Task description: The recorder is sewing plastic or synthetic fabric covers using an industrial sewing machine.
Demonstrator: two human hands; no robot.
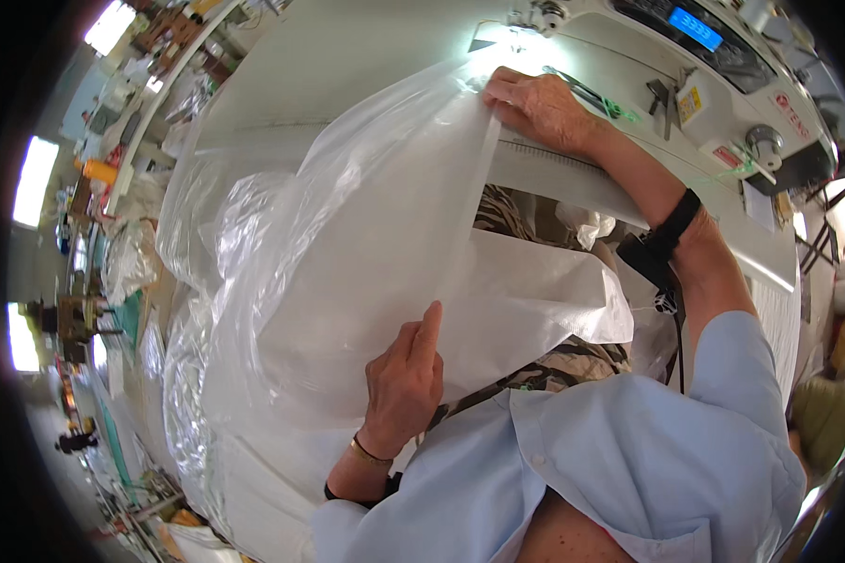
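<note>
A large white sheet (376, 253) of thin woven-looking plastic, with clear film (253, 225) along its left side, spreads from the sewing machine toward my lap. My right hand (540, 108) pinches its folded edge right beside the lit needle area (521, 56); the fingertips press on the material. Lower down, my left hand (404, 380) is at the same edge, index finger stretched along it and the other fingers curled on the sheet. What lies under those curled fingers is hidden. The sheet's lower right part (591, 300) hangs over my patterned trousers (573, 361).
A sewing machine head (714, 122) with a blue-lit display (695, 28) stands at the back right. Small scissors or snips (577, 92) with green thread lie behind my right hand. Crumpled clear film (188, 375) hangs at the left. Cluttered shelves (160, 94) stand farther left.
</note>
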